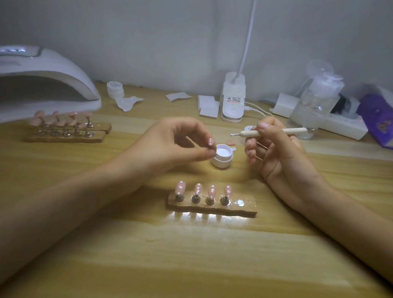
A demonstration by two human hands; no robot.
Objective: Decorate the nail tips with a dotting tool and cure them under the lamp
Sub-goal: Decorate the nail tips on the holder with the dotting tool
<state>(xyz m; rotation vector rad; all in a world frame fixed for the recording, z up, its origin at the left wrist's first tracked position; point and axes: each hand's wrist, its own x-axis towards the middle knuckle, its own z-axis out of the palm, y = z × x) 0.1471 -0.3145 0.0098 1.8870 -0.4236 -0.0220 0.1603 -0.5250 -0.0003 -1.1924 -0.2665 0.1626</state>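
Four tips [212, 190] on stand [247, 209] dotted; fifth tip [210, 141] pinched in left hand [175, 141]; right hand [273, 151] grips dotting tool [280, 131]. Curing under lamp [48, 76] pending.

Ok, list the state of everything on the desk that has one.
Left hand, pinching a nail tip.
Right hand, gripping the dotting tool, raised.
Jar, open.
Near holder, four dotted tips standing, last spot empty.
Lamp, dark inside, nothing under it.
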